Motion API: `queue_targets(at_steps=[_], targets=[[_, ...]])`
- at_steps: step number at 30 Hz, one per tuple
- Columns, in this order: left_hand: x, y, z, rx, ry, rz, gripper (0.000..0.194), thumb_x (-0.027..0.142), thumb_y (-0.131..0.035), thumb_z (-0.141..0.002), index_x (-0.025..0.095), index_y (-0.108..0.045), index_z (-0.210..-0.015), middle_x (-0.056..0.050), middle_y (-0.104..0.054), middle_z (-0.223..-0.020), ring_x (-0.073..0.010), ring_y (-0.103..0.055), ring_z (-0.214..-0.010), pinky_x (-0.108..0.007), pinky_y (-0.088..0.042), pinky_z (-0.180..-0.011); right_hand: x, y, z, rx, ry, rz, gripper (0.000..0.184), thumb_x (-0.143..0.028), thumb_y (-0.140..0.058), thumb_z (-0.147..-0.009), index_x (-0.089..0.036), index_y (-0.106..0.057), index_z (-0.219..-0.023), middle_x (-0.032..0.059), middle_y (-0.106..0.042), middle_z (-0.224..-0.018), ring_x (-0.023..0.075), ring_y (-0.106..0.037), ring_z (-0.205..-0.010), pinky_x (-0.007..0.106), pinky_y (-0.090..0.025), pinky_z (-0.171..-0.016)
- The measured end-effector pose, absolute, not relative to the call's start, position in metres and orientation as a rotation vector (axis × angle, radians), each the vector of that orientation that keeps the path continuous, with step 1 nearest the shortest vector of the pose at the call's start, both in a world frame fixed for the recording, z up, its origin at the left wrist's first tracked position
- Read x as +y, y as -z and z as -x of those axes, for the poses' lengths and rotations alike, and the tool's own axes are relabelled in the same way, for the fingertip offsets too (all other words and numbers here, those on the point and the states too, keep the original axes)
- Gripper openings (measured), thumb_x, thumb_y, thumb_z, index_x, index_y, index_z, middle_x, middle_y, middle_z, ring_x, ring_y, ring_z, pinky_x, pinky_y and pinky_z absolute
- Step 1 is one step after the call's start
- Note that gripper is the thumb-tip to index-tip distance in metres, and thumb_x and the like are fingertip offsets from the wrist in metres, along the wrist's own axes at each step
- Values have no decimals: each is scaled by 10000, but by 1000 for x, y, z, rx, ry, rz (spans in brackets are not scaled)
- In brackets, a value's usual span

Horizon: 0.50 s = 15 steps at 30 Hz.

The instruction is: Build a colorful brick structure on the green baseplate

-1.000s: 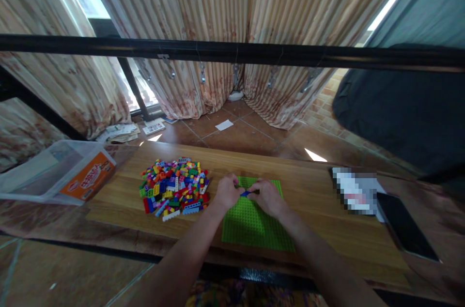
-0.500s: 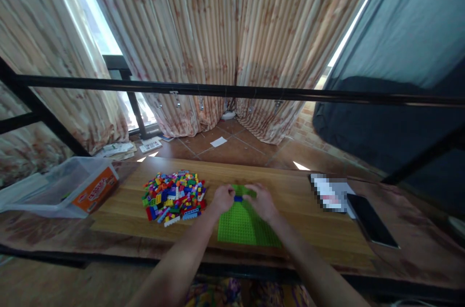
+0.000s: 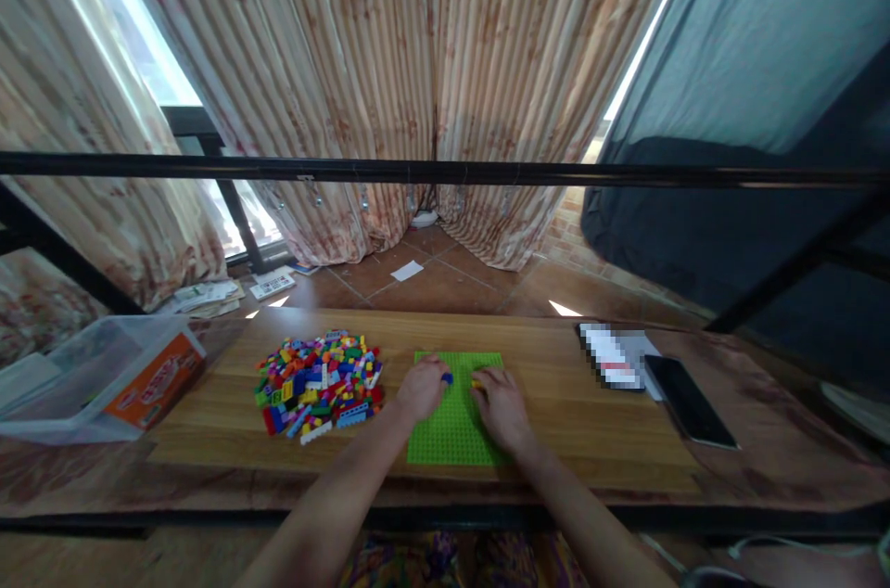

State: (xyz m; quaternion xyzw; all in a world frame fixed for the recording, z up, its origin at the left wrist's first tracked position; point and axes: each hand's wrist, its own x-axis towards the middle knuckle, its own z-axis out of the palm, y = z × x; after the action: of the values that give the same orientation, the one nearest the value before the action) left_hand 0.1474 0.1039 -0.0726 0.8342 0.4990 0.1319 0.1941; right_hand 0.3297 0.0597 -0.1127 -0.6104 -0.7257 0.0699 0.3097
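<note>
A green studded baseplate [image 3: 455, 440] lies flat on the wooden board, under both hands. My left hand [image 3: 423, 389] is over its left side, fingers pinched on a small blue brick [image 3: 447, 378]. Over the right side, my right hand [image 3: 506, 404] is closed, with a small yellow brick [image 3: 476, 383] at its fingertips. The two bricks are apart, with bare green studs between them. Whether either brick touches the plate is hard to tell. Left of the plate sits a heap of mixed coloured bricks [image 3: 320, 379].
The wooden board [image 3: 556, 440] lies on a cloth-covered table. A clear plastic box [image 3: 104, 375] with an orange label stands at the far left. To the right are a blurred-out item [image 3: 612, 356] and a black phone [image 3: 688, 402]. A black rail [image 3: 445, 171] crosses behind.
My hands have moved apart. The blue brick, previously between both hands, is now at my left fingertips, and a yellow brick shows at my right fingertips. The camera view has shifted slightly.
</note>
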Motion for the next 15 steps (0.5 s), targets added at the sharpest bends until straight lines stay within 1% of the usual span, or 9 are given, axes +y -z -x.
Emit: queue_targets(at_steps=[5, 11, 15], targets=[[103, 77, -146, 1396, -405, -2341, 189, 136, -521, -860, 181, -680, -953, -65, -621, -1001, -191, -567, -1007, -310, -443, -936, 60, 125, -328, -1899, -185, 1649, 242, -227, -521, -894, -204, -693, -1063, 103, -639, -1119, 249, -533, -1061, 408, -417, -942], [105, 79, -148, 1408, -396, -2321, 172, 134, -549, -839, 174, -706, -897, -73, -632, -943, -203, -579, -980, -317, -452, -922, 60, 127, -330, -1910, -190, 1641, 249, -250, -504, -908, -217, -687, -1073, 94, -633, -1119, 244, -528, -1068, 399, -416, -934], [107, 79, -148, 1395, -396, -2321, 173, 129, -573, -823, 179, -722, -895, -72, -653, -936, -202, -589, -970, -314, -455, -922, 58, 126, -331, -1904, -189, 1632, 252, -261, -507, -905, -214, -686, -1076, 97, -634, -1119, 245, -531, -1064, 398, -415, -935]])
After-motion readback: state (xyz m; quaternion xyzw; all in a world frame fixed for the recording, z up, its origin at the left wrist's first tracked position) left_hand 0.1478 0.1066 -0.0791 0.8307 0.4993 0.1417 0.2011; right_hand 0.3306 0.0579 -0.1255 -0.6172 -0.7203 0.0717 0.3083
